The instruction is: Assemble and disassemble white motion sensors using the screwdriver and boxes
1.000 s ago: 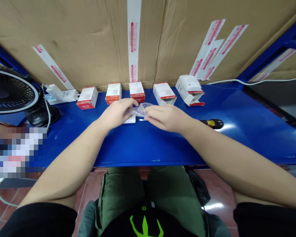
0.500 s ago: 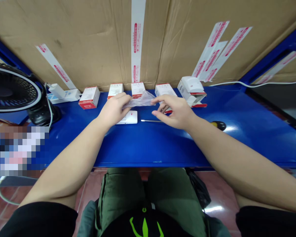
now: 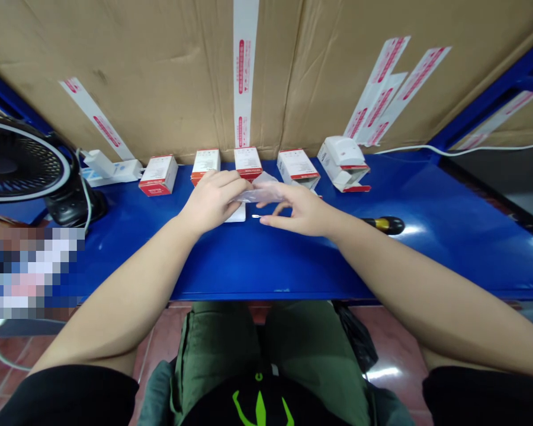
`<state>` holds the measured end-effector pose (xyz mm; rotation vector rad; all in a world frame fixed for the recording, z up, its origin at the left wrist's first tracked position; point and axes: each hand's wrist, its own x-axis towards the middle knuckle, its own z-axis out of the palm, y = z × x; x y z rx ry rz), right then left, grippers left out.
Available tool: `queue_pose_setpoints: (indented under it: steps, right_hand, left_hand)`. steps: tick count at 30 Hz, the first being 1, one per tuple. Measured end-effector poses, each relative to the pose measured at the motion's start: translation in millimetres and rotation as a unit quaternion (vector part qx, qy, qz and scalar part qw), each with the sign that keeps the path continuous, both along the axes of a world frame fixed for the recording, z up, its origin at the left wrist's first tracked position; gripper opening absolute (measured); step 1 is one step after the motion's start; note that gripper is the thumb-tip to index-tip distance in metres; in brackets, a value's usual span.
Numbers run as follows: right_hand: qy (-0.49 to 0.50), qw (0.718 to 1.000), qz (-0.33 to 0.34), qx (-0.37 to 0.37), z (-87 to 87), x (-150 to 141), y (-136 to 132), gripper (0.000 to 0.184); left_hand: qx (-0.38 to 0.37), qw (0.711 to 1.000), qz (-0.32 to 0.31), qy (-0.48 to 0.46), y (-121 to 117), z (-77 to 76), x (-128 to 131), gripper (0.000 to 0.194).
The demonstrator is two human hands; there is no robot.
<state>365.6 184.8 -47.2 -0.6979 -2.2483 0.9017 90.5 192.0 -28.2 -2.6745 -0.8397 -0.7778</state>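
Observation:
My left hand (image 3: 212, 201) grips the end of a clear plastic bag (image 3: 260, 194) between its fingers and thumb. My right hand (image 3: 302, 210) is next to the bag's other end, with fingers spread and holding nothing that I can see. Under my left hand, a flat white box (image 3: 237, 216) is partly hidden. A thin metal-tipped stick (image 3: 254, 217) lies beside it, mostly hidden by my right hand. Behind the hands stand several small white-and-red cartons, the nearest being (image 3: 247, 163).
A black-and-yellow screwdriver (image 3: 384, 225) lies on the blue metal shelf (image 3: 266, 266) at right. An open carton with a white device (image 3: 343, 164) stands at the back. A black fan (image 3: 20, 160) and white charger (image 3: 111, 170) sit at left, before large cardboard sheets.
My right hand has moved left, back to the bag, and now covers more of the stick. The bag hangs lower and looks more bunched. My left hand still grips it.

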Motion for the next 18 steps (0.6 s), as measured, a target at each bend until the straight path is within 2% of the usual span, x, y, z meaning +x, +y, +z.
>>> queue_pose_setpoints:
  steps: [3, 6, 8, 11, 14, 18]
  right_hand:
    - [-0.041, 0.992, -0.012, 0.118, -3.9, 2, 3, 0.061]
    - [-0.099, 0.976, -0.011, 0.196, -5.2, 0, 1, 0.068]
    - [-0.144, 0.963, -0.021, 0.225, -5.4, -3, -4, 0.072]
    - [-0.182, 0.947, -0.023, 0.265, -5.5, -9, -11, 0.067]
    - [-0.182, 0.935, -0.003, 0.304, -6.1, -13, -11, 0.059]
    - [-0.158, 0.932, -0.013, 0.326, -8.8, -13, -5, 0.064]
  left_hand:
    - [-0.021, 1.0, 0.005, -0.009, -1, 0.9, -1, 0.031]
    - [-0.019, 0.999, 0.016, -0.029, -3, 0.0, 1, 0.042]
    - [-0.01, 0.999, 0.018, -0.044, -4, -1.4, 3, 0.052]
    - [-0.015, 0.999, -0.006, -0.044, -5, -3.6, 5, 0.06]
    - [-0.035, 0.999, -0.016, -0.02, -6, -4.7, 5, 0.062]
    - [-0.06, 0.998, 0.013, 0.004, -6, -4.2, 4, 0.066]
